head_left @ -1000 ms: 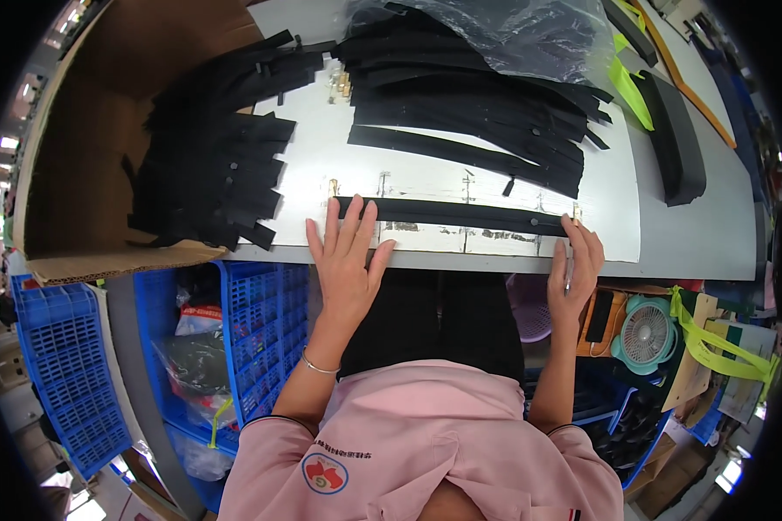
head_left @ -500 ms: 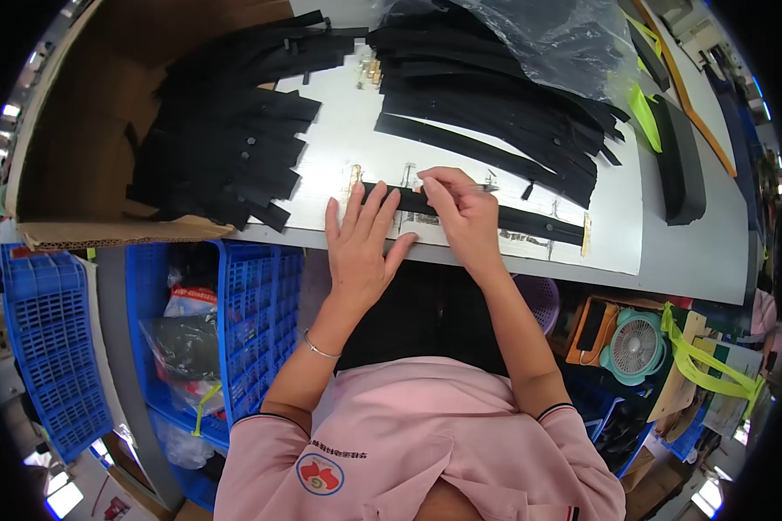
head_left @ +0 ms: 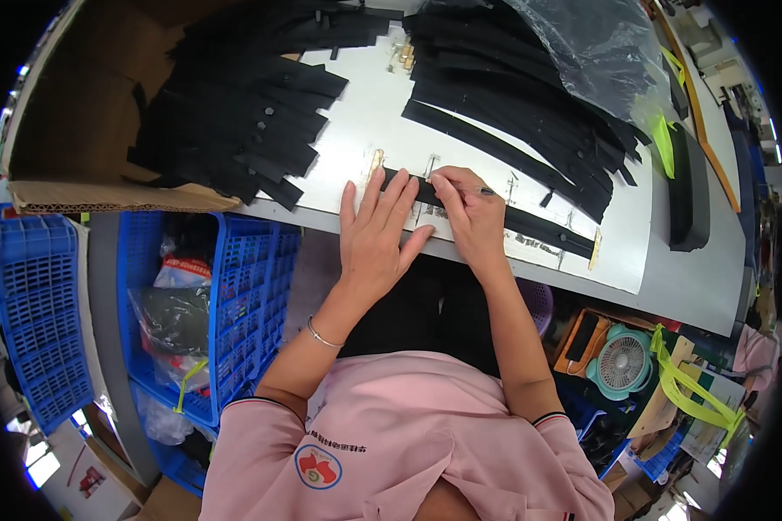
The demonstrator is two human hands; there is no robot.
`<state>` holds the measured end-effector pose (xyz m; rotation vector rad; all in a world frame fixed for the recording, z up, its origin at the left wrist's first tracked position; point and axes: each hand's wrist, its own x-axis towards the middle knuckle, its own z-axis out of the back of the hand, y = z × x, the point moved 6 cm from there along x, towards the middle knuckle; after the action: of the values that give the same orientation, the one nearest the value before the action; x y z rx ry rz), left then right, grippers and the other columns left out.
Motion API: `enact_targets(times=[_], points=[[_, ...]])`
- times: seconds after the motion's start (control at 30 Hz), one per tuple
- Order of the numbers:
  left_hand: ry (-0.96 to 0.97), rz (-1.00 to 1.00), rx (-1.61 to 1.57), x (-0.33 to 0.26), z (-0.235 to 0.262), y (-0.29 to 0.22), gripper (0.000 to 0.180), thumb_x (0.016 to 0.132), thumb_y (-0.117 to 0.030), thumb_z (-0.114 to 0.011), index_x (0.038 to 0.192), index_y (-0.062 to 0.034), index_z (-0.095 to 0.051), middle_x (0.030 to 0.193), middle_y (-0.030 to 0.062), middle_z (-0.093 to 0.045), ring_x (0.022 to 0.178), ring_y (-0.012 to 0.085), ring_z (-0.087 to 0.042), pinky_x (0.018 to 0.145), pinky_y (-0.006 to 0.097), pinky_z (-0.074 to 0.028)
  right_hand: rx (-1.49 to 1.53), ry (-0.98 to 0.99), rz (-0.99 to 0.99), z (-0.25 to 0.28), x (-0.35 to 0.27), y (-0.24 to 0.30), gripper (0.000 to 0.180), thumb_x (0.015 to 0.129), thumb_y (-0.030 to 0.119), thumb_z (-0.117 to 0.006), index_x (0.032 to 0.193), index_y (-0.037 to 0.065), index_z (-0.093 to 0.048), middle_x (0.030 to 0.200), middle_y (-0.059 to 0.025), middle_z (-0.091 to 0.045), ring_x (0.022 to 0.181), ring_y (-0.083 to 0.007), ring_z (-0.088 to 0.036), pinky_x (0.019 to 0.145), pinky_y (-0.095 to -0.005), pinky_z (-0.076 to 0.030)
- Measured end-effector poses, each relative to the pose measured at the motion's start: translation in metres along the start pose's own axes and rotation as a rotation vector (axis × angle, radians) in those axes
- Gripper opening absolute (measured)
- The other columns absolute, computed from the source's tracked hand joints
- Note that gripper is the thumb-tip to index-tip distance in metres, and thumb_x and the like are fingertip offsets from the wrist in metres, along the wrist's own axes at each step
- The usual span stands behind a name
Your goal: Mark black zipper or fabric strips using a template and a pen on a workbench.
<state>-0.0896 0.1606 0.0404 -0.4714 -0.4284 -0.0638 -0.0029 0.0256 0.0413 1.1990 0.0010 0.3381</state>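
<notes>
A long black fabric strip [head_left: 534,226] lies across the white board [head_left: 621,260] near the table's front edge, between two tan end pieces. My left hand [head_left: 375,227] rests flat on the strip's left part, fingers stretched out and slightly spread. Just right of it, my right hand [head_left: 474,217] is closed in a pinch around a slim pen [head_left: 487,191]. The pen's dark rear end sticks out past the knuckles, while its tip is hidden by the fingers over the strip. Dark marks show on the board along the strip.
Many black strips [head_left: 513,95] are piled behind, partly under a clear plastic bag [head_left: 582,52]. More strips [head_left: 235,122] spill from a cardboard box [head_left: 122,198] at left. A long black block [head_left: 688,187] lies at right. Below stand a blue crate [head_left: 252,304] and a teal fan [head_left: 621,360].
The whole view has turned slightly. My right hand has slid a little left along the strip, nearer my left hand. My left hand stays flat in place.
</notes>
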Motion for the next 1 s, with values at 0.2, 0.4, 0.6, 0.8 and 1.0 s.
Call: enact_targets(times=[0.2,0.4,0.6,0.8,1.0], points=[[0.016,0.012,0.013,0.000,-0.001,0.000,0.062,0.091,-0.034,-0.077,0.145,-0.0075,-0.061,0.150,0.0093,-0.059,0.147,0.0320,-0.045,0.124,0.053,-0.022,0.015,0.022,0.022,0.002,-0.004,-0.004,0.019,0.099,0.018,-0.070,0.100,-0.001,-0.076,0.095,-0.0095,-0.077,0.072,-0.0176,-0.072,0.066,-0.0288,-0.054],[-0.001,0.007,0.033,0.000,-0.001,0.000,0.064,0.088,-0.035,-0.079,0.144,-0.0076,-0.062,0.149,0.0082,-0.060,0.145,0.0315,-0.047,0.123,0.055,-0.022,0.028,0.105,0.048,0.002,-0.003,0.007,0.016,0.098,0.009,-0.070,0.098,-0.006,-0.075,0.087,-0.0083,-0.076,0.070,-0.0118,-0.067,0.063,-0.0255,-0.051],[0.019,0.011,0.048,0.003,-0.002,-0.004,0.063,0.089,-0.034,-0.079,0.143,-0.0083,-0.063,0.149,0.0073,-0.059,0.146,0.0316,-0.046,0.123,0.055,-0.022,-0.034,0.068,0.163,0.003,-0.003,0.008,0.015,0.097,0.008,-0.070,0.094,-0.005,-0.076,0.087,-0.0098,-0.076,0.070,-0.0147,-0.068,0.062,-0.0267,-0.051],[0.024,0.011,0.061,0.001,-0.005,-0.001,0.061,0.090,-0.033,-0.078,0.144,-0.0092,-0.063,0.150,0.0070,-0.059,0.148,0.0320,-0.044,0.124,0.053,-0.021,0.091,-0.006,0.067,0.029,-0.011,0.004,0.017,0.095,0.012,-0.071,0.087,-0.002,-0.077,0.085,-0.0085,-0.078,0.065,-0.0174,-0.071,0.059,-0.0282,-0.052],[0.031,0.007,0.049,-0.001,-0.004,-0.002,0.061,0.093,-0.028,-0.075,0.149,-0.0104,-0.058,0.154,0.0068,-0.056,0.150,0.0327,-0.041,0.126,0.052,-0.019,-0.047,-0.301,0.072,0.101,-0.026,-0.010,0.015,0.095,0.008,-0.069,0.088,-0.004,-0.075,0.079,-0.0104,-0.075,0.058,-0.0120,-0.063,0.057,-0.0270,-0.048]])
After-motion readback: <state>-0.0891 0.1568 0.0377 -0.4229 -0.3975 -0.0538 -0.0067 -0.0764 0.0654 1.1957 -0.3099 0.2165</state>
